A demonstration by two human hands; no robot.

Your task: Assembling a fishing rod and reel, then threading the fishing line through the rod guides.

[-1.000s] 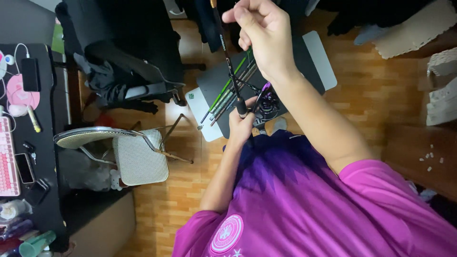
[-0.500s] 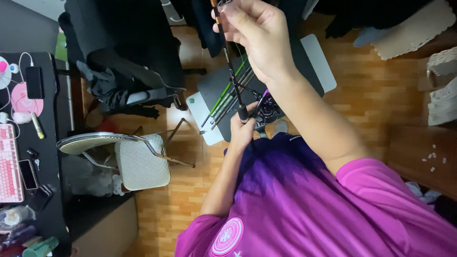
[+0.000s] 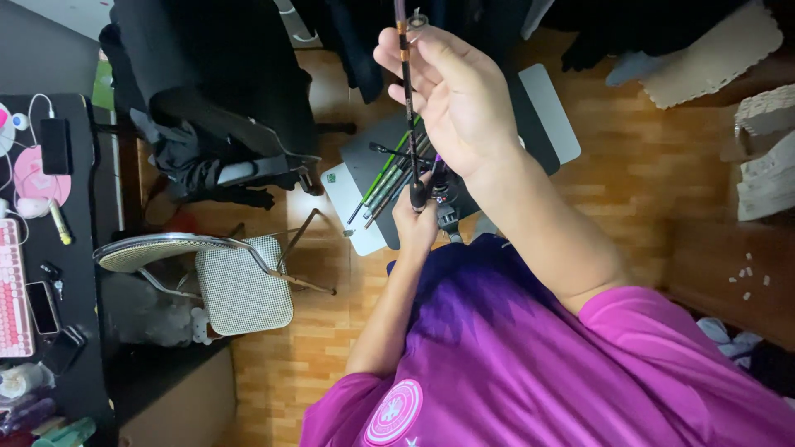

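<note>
The room around me is dim, with the wooden floor [image 3: 638, 190] lit warm and even. My right hand [image 3: 455, 99], close to the lens, looks soft and slightly blurred; the dark corners lose all detail.

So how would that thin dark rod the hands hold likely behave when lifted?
The thin dark rod looks stiff: it runs straight between the right hand and the left hand. Probably light, since fingertips pinch it. Being so slender, it may flex or snap if bent.
</note>
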